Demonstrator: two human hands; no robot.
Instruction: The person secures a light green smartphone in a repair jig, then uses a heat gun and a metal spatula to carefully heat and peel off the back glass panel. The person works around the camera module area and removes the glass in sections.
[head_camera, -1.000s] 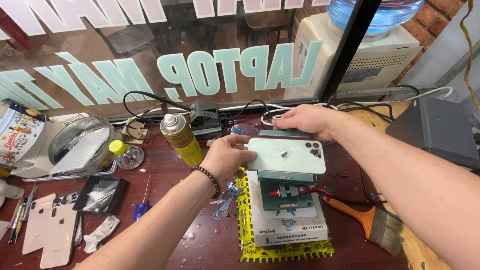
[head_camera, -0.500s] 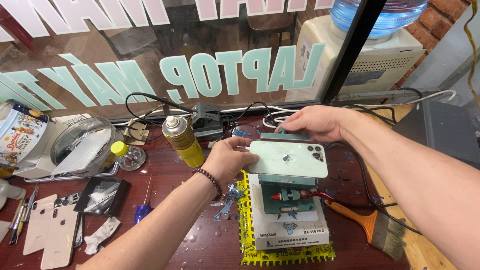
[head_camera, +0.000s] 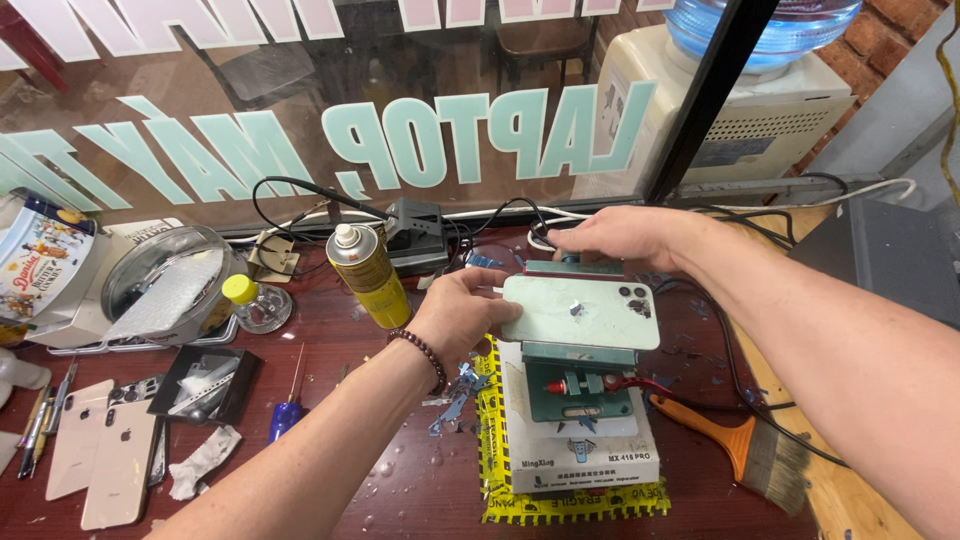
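Observation:
A pale green phone (head_camera: 585, 312) lies back-up across a green clamp fixture (head_camera: 578, 385), its camera cluster to the right. My left hand (head_camera: 462, 315) grips the phone's left end. My right hand (head_camera: 612, 236) reaches over the phone and rests on the fixture's far end, fingers curled on it. The fixture stands on a white box (head_camera: 585, 455) wrapped in yellow-and-black tape.
A yellow spray can (head_camera: 368, 275) stands left of my left hand, with a power adapter and cables behind. A brush (head_camera: 745, 445) lies at right. Left: a small yellow-capped bottle (head_camera: 253, 303), a blue screwdriver (head_camera: 285, 410), a black tray, two gold phones (head_camera: 105, 465), a glass-lidded dish.
Both hands and the phone stay nearly as they were; the view has shifted slightly and the phone sits a little lower on the fixture.

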